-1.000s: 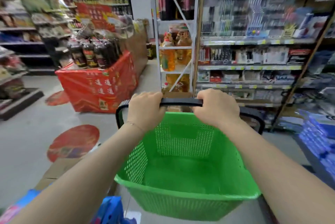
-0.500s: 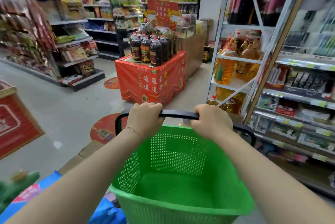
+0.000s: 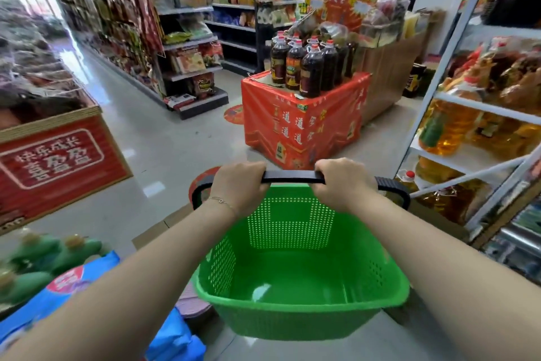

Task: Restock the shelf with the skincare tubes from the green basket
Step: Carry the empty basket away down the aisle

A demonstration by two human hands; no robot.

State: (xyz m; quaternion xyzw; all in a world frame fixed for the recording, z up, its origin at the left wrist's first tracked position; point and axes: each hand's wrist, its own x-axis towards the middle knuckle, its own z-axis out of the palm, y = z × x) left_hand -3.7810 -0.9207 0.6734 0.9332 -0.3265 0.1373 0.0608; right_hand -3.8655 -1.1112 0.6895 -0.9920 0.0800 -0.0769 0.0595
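View from my head, looking down my two bare forearms into a shop aisle; my left hand and right hand are both closed over the black handle of a green basket, fingers curled over the top of the bar, knuckles up, a bare stretch of handle between them; a thin bracelet sits on my left wrist.

The basket hangs in front of me, just below my hands; its walls are perforated plastic and its floor shows bare and glossy; I can see no tubes in it, so I judge the restocking is done or the basket is off to be refilled.

Empty like this, the basket should be light and stiff, easy to swing and easy to knock against displays; the handle is the sound place to hold it, since the thin rim would flex. Tubes, I expect, would be light, smooth and a little squashy; best taken round the body, not the cap.

Ahead stands a red stand topped with dark bottles; to my right, a white rack of amber oil bottles; to my left, a red crate; blue packs lie near my left elbow; I cannot tell which shelf holds skincare.
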